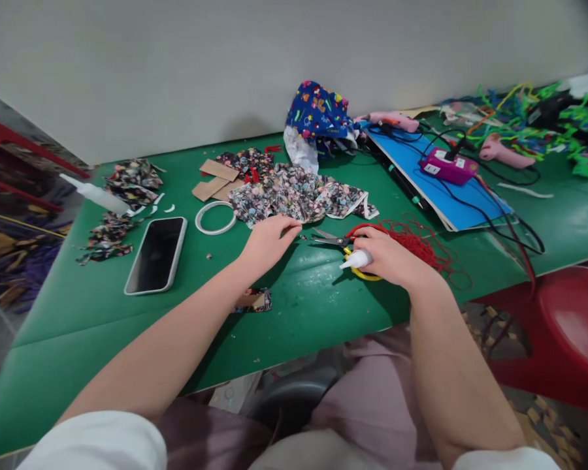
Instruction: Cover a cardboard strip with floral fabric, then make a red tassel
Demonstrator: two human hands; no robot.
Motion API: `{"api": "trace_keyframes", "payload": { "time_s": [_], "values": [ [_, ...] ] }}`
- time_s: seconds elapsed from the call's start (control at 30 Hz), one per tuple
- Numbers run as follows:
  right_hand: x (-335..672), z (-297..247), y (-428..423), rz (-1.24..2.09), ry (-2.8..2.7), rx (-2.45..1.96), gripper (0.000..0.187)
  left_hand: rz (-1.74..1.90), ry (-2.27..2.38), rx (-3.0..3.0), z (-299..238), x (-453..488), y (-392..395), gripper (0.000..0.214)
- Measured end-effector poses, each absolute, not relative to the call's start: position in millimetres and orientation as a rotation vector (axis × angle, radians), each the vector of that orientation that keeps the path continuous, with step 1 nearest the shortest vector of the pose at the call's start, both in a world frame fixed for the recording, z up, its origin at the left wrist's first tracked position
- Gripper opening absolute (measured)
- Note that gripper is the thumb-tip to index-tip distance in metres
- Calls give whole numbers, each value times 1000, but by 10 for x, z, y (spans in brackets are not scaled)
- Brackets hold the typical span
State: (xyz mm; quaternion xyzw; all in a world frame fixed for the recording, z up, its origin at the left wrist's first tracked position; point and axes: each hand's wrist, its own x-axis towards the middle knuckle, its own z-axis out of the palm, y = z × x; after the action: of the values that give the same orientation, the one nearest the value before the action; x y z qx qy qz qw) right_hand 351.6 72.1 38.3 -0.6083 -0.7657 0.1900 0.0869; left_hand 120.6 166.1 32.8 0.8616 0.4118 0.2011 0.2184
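Observation:
My right hand (389, 254) is closed around a white squeeze bottle (357, 260), whose pointed nozzle sticks out to the left. Most of the bottle is hidden in the palm. Partly under that hand lies a pair of scissors (340, 241) with red and yellow handles, blades apart and pointing left. My left hand (273, 238) is at the front edge of a crumpled floral cloth (294, 192), fingers loosely bent and apart, with nothing visible in them. Below the left wrist, a small floral strip with a brown card piece (255, 300) lies partly covered by the forearm.
A roll of tape (215, 217), a phone (157, 254), another white bottle (100, 198) and brown cards (215, 179) lie left. Right are tangled red strings (416, 245), a blue folder (470, 196), a purple power socket (448, 166), cables and pink glue guns (507, 153).

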Motion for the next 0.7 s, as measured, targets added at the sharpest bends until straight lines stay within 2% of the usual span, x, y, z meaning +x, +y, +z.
{"api": "trace_keyframes", "payload": {
  "time_s": [0.1,0.2,0.37,0.53,0.7],
  "values": [
    [3511,356,719,556,-2323,-1755,9,506,1218,1984,344,1275,1666,30],
    [3499,346,716,551,-2336,-1733,10,476,1219,1666,342,1395,1648,46],
    [3483,360,700,550,-2334,-1696,11,536,1214,1379,330,1551,1613,64],
    [3476,380,696,575,-2326,-1707,11,569,1166,1297,299,1491,1637,57],
    [3474,388,691,581,-2322,-1715,12,487,1156,1467,324,1375,1655,38]
  ]
}}
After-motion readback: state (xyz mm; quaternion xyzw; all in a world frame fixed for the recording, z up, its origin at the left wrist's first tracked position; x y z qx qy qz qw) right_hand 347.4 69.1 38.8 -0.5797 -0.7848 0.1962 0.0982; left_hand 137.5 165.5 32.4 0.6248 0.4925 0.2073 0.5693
